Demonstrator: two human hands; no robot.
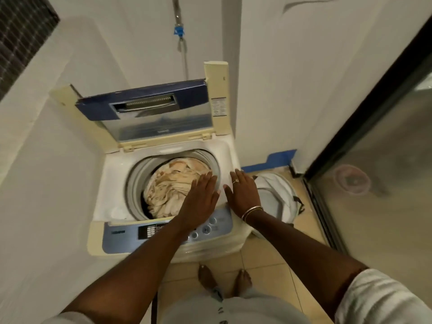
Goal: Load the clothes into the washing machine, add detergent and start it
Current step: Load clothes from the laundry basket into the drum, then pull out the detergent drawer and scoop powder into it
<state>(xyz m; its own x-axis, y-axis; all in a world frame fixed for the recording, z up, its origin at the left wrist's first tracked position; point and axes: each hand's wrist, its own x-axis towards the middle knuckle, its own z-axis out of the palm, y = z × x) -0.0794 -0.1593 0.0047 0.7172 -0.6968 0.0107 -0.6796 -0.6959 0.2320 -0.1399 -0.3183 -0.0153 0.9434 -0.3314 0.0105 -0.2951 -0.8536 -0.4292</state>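
A cream top-loading washing machine (pixel 109 178) stands in front of me with its blue-framed lid (pixel 149 106) folded up at the back. Crumpled beige clothes (pixel 170 183) fill the drum. My left hand (pixel 201 197) hovers flat over the drum's right rim, fingers spread, holding nothing. My right hand (pixel 243 190) rests flat on the machine's right top edge, empty, with a ring and bangles. The blue control panel (pixel 145 232) with round buttons runs along the front, partly hidden by my left forearm. No detergent shows.
A white laundry basket (pixel 278 195) sits on the tiled floor right of the machine. White walls close in on the left and behind. A dark-framed glass door (pixel 374 136) stands at the right. A hose (pixel 184 57) hangs on the wall behind. My bare feet stand near the machine's base.
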